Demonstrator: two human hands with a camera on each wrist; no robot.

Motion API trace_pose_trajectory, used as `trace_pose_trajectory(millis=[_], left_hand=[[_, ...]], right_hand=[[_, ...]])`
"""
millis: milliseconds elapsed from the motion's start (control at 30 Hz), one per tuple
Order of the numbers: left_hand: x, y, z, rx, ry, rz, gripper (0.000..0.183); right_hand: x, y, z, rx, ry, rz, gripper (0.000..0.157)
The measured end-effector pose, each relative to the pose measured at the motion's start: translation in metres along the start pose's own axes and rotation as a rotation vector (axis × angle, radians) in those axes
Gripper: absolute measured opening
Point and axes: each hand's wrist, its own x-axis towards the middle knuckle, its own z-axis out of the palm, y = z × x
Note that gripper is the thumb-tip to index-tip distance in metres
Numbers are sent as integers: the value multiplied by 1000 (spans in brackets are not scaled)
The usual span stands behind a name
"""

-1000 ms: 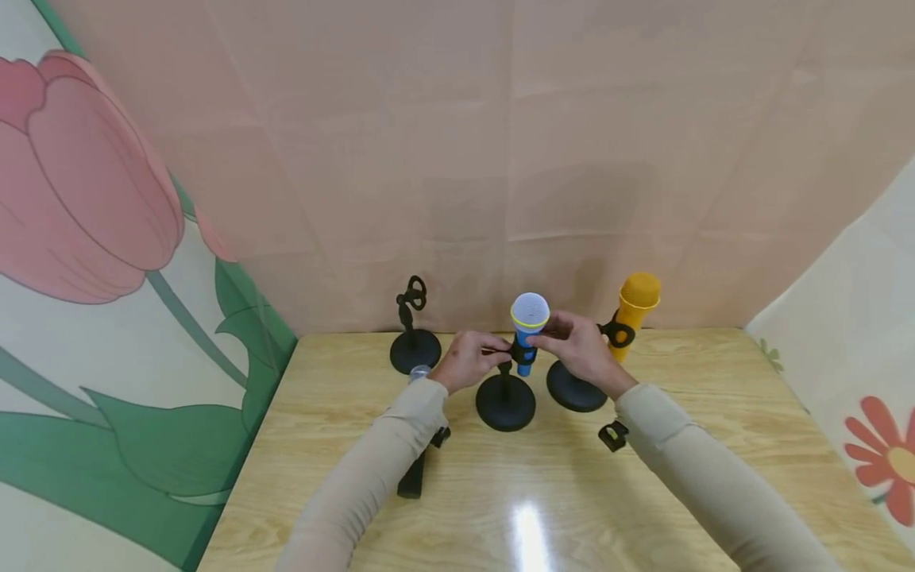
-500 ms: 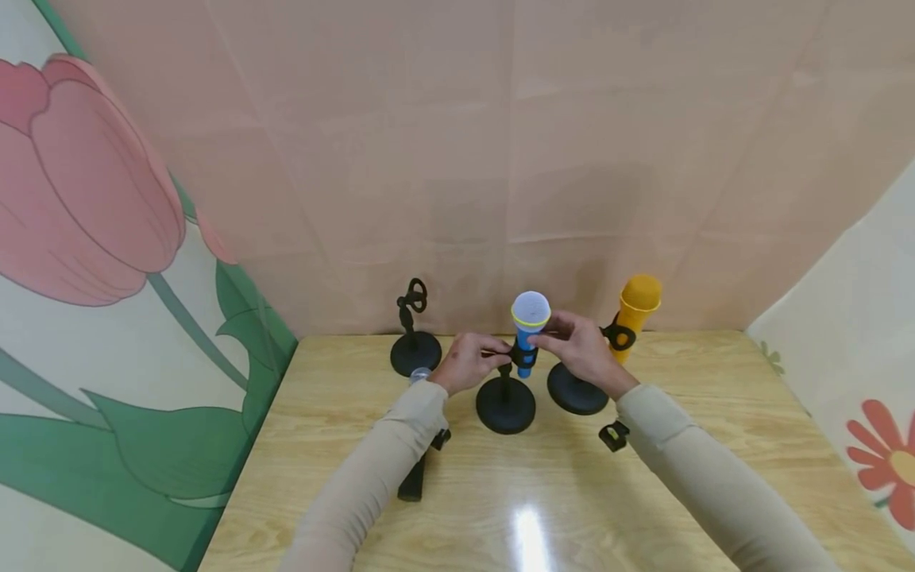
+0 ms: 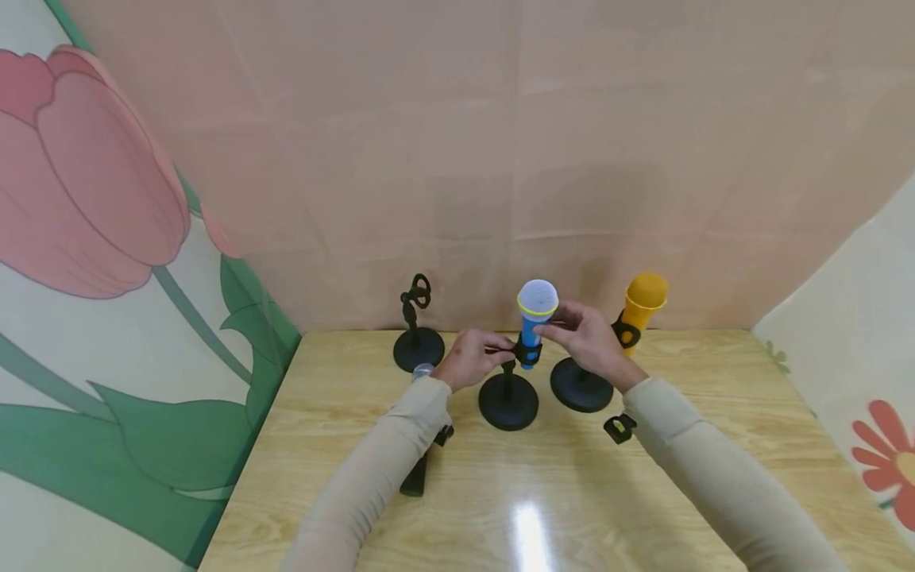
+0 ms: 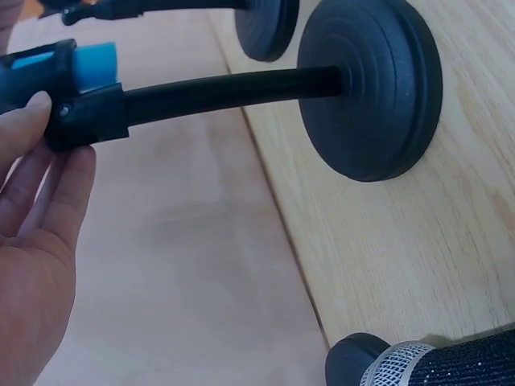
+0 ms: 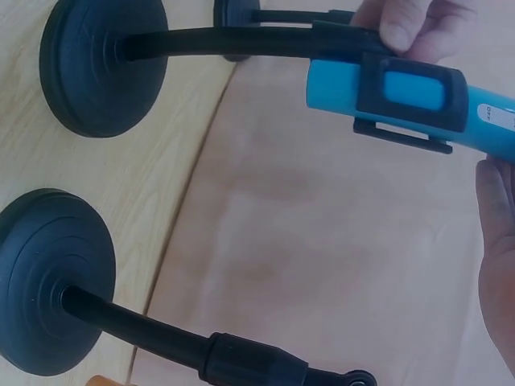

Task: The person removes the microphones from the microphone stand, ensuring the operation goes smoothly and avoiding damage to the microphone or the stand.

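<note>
A blue microphone [image 3: 531,332] with a pale head and yellow ring stands nearly upright in the black clip [image 5: 414,100] of the middle stand [image 3: 508,403]. My left hand [image 3: 472,359] pinches the clip's joint at the top of the stand's stem, thumb on one side and fingers on the other, as the left wrist view shows. With my right hand [image 3: 593,340] I hold the microphone's body just below its head, thumb in front. The microphone's lower end [image 4: 95,66] pokes out under the clip.
To the right, a yellow microphone [image 3: 646,302] sits in another stand [image 3: 581,387]. A stand with a bare ring clip [image 3: 418,349] is at back left. Partly under my left sleeve lies a black microphone [image 3: 414,477]. The pink backdrop [image 3: 357,199] rises behind the table.
The blue microphone has shifted slightly up and right relative to its stand, my right hand moving with it. My left hand keeps its pinch on the clip. The head view has moved slightly.
</note>
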Motion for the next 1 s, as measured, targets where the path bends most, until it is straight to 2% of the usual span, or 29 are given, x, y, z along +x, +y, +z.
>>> trace_pose_trajectory(millis=[433, 633, 1000], left_hand=[[2, -5, 3, -44, 12, -8, 15], [-1, -9, 3, -71, 14, -4, 17], [-1, -15, 4, -78, 12, -7, 18]], right_hand=[[2, -11, -9, 10, 3, -23, 41], [3, -17, -12, 21, 6, -7, 43], [7, -25, -20, -27, 26, -11, 41]])
